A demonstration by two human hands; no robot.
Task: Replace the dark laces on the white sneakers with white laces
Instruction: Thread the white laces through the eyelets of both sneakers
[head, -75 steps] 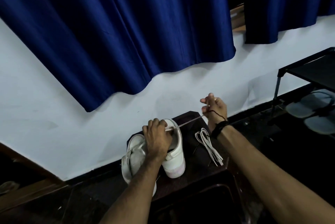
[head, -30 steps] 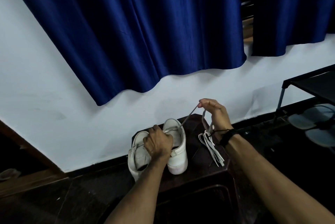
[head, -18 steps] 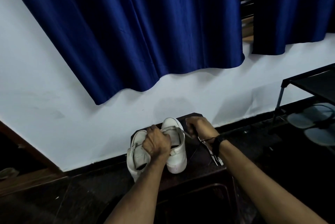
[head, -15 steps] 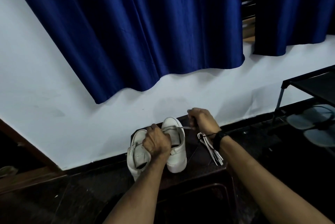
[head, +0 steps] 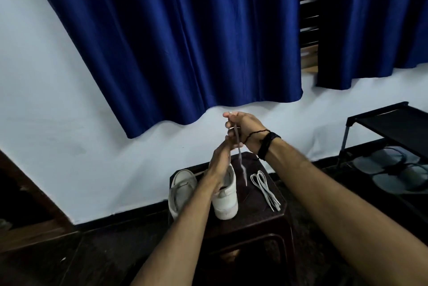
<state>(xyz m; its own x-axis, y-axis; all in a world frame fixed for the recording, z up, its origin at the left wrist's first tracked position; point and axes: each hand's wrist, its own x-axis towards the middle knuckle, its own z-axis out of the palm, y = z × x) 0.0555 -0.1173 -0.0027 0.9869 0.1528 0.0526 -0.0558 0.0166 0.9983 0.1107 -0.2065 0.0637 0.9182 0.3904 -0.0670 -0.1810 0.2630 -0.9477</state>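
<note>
Two white sneakers stand heel-toward-me on a dark stool (head: 259, 221): the left sneaker (head: 181, 189) and the right sneaker (head: 225, 197). My right hand (head: 245, 130) is raised above them, pinching a greyish lace (head: 239, 158) that hangs down with its free end beside the right sneaker. My left hand (head: 220, 160) is lifted off the shoe and meets the same lace just below my right hand; its fingers look closed on it. A bundle of white laces (head: 265, 187) lies on the stool to the right of the shoes.
A white wall with blue curtains (head: 185, 42) rises behind the stool. A black shoe rack (head: 393, 123) with grey sandals (head: 393, 170) stands at the right. Dark floor surrounds the stool, and wooden trim runs at the lower left.
My right hand has risen from the shoe's eyelets, drawing the lace up and out. My left hand has left the right sneaker and come up to the lace.
</note>
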